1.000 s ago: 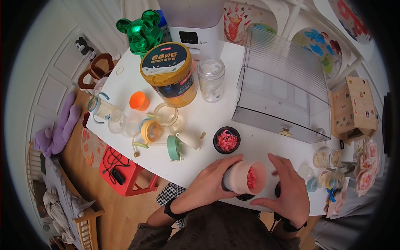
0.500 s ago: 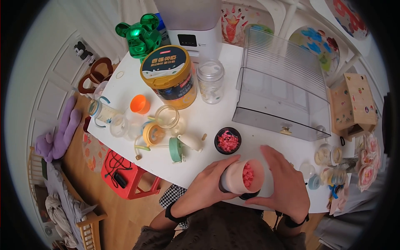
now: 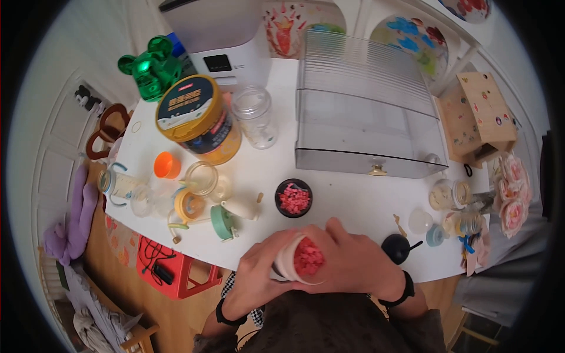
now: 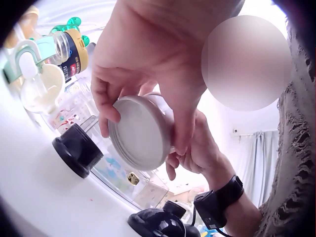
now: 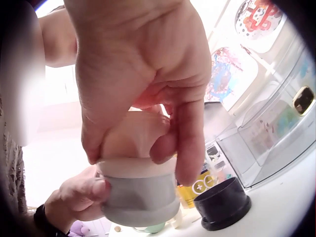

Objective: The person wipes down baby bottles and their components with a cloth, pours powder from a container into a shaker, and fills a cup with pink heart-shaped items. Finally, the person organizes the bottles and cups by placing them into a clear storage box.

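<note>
Both of my hands hold a grey cup with a pale pink collar [image 3: 286,263], its opening tilted toward the head camera. Pink crumbly pieces [image 3: 308,257] fill it. My left hand [image 3: 259,267] grips the grey lower part [image 5: 140,197], whose round base [image 4: 138,133] faces the left wrist camera. The right hand [image 3: 362,262] curls its thumb and fingers round the pale pink collar [image 5: 133,136]. Just beyond the hands stands a small black cup [image 3: 278,203] of similar pink pieces. To the right, a black round part with a thin stem [image 3: 396,249] lies on the table.
Left on the white table [image 3: 329,203] are baby bottle parts, including a green cap [image 3: 222,222], an orange cup [image 3: 167,165] and a yellow tub [image 3: 220,144]. A clear jar [image 3: 255,120] and a clear lidded box [image 3: 365,123] stand behind; small jars [image 3: 448,195] crowd the right.
My right hand has gone from spread beside the cup to gripping its pale pink collar. Both hands and the cup shifted left in view, uncovering the black round part. The head view turned right.
</note>
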Tool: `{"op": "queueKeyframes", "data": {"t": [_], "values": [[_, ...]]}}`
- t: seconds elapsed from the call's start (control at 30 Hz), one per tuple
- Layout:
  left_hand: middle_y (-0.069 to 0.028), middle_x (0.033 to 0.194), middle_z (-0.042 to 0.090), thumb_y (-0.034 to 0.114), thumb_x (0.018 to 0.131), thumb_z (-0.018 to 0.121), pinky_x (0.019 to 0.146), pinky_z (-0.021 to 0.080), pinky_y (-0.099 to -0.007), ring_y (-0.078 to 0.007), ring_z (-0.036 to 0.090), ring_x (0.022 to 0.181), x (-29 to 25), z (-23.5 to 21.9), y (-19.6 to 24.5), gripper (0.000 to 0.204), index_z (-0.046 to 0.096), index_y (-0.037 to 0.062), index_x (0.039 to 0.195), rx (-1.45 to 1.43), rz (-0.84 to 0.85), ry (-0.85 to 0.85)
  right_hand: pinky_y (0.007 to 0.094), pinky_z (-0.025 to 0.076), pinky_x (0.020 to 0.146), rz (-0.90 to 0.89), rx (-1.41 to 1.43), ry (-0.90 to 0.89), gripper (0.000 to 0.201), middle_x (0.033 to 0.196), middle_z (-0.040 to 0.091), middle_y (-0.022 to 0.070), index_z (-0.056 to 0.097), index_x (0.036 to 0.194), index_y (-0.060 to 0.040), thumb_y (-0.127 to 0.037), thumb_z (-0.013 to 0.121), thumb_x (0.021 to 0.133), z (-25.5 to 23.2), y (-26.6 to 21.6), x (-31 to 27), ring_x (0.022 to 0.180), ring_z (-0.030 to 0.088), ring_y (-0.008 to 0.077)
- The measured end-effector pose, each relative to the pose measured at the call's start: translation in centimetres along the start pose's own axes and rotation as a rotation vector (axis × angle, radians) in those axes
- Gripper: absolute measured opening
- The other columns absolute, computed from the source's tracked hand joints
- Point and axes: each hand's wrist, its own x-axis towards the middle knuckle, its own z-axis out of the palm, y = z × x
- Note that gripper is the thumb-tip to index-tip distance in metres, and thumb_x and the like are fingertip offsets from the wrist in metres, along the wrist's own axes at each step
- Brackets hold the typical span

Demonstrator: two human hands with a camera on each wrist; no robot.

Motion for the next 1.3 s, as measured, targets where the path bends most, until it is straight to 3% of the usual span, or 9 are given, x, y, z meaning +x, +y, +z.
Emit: {"op": "queueKeyframes", "data": {"t": [0.1,0.17,0.27,0.43,0.53,0.97,1.07,1.13,1.3], "values": [[-0.0191,0.132,0.063,0.019,0.055,0.097,0.098,0.052,-0.0404,-0.0373,0.066,0.114,-1.1,1.0,-1.8,0.09,0.057,0.0018,0.134,0.147,-0.01,0.203,0.0338,0.051,0.046,-0.154,-0.2,0.149,0.074,0.097,0.055,0.0086,0.052,0.129,-0.0051,-0.054,0.075,0.08,0.2,-0.9,1.3,0.059,0.064,0.0214],[-0.0186,0.13,0.064,0.015,0.058,0.097,0.1,0.052,-0.0403,-0.0331,0.066,0.115,-2.2,0.6,-2.3,0.091,0.053,-0.0003,0.136,0.232,-0.079,0.268,0.0322,0.05,0.045,0.155,-0.18,0.07,0.081,0.099,0.057,0.0102,0.052,0.13,-0.0008,-0.058,0.075,0.078,0.8,-0.7,1.4,0.059,0.063,0.0204],[-0.0156,0.131,0.06,0.01,0.07,0.091,0.103,0.05,-0.0402,-0.0244,0.061,0.12,-3.8,0.2,-3.1,0.085,0.045,-0.0026,0.14,-0.388,-0.232,0.574,0.0307,0.05,0.048,0.291,-0.32,-0.013,0.092,0.103,0.058,0.012,0.05,0.135,0.0027,-0.054,0.083,0.07,-0.7,0.3,2.4,0.07,0.066,0.0209],[-0.0168,0.131,0.057,0.013,0.073,0.089,0.105,0.047,-0.0392,-0.0248,0.058,0.123,-3.6,0.8,-3.2,0.08,0.041,-0.0029,0.136,-0.529,-0.308,0.685,0.0329,0.055,0.056,0.293,-0.367,-0.052,0.091,0.105,0.06,0.0153,0.05,0.137,0.0041,-0.042,0.089,0.069,0.2,1.3,4.3,0.073,0.068,0.0255],[-0.0167,0.132,0.05,0.02,0.069,0.091,0.103,0.045,-0.039,-0.0247,0.055,0.121,-2.9,0.6,-3.5,0.092,0.035,-0.0032,0.137,-0.132,-0.219,0.559,0.0344,0.056,0.059,0.254,-0.302,-0.075,0.092,0.105,0.06,0.0174,0.049,0.138,0.0044,-0.04,0.089,0.069,1.4,2.3,5.3,0.072,0.068,0.0274],[-0.0187,0.13,0.054,0.02,0.065,0.091,0.102,0.047,-0.0419,-0.0352,0.055,0.122,-1.8,0.7,-2.9,0.084,0.048,0.0007,0.134,0.008,-0.198,0.317,0.0404,0.058,0.064,0.146,-0.237,-0.151,0.083,0.106,0.062,0.018,0.049,0.136,0.0043,-0.03,0.088,0.07,3.4,4.0,7.1,0.077,0.071,0.033],[-0.0181,0.131,0.054,0.021,0.065,0.093,0.102,0.048,-0.0423,-0.0361,0.055,0.122,-1.3,0.6,-2.4,0.083,0.05,0.0026,0.134,-0.003,-0.225,0.26,0.0411,0.058,0.07,0.229,-0.232,-0.183,0.075,0.108,0.062,0.0175,0.05,0.132,0.0031,-0.027,0.085,0.072,1.2,2.9,6.6,0.087,0.071,0.0328],[-0.0177,0.132,0.055,0.023,0.065,0.094,0.101,0.048,-0.0423,-0.0359,0.056,0.121,-0.9,0.5,-2.0,0.084,0.051,0.0025,0.134,0.005,-0.223,0.245,0.0423,0.057,0.078,0.212,-0.138,0.009,0.07,0.11,0.062,0.0169,0.05,0.13,0.0016,-0.022,0.084,0.073,-1.6,1.6,5.1,0.098,0.068,0.0341],[-0.0168,0.133,0.059,0.026,0.065,0.095,0.101,0.049,-0.0426,-0.0355,0.059,0.12,0.6,1.0,-1.3,0.087,0.052,0.0018,0.136,-0.082,-0.232,0.162,0.0409,0.054,0.088,0.215,0.19,0.088,0.076,0.117,0.062,0.0164,0.048,0.137,-0.0034,-0.017,0.085,0.071,-6.2,0.3,2.4,0.107,0.066,0.035]]}}
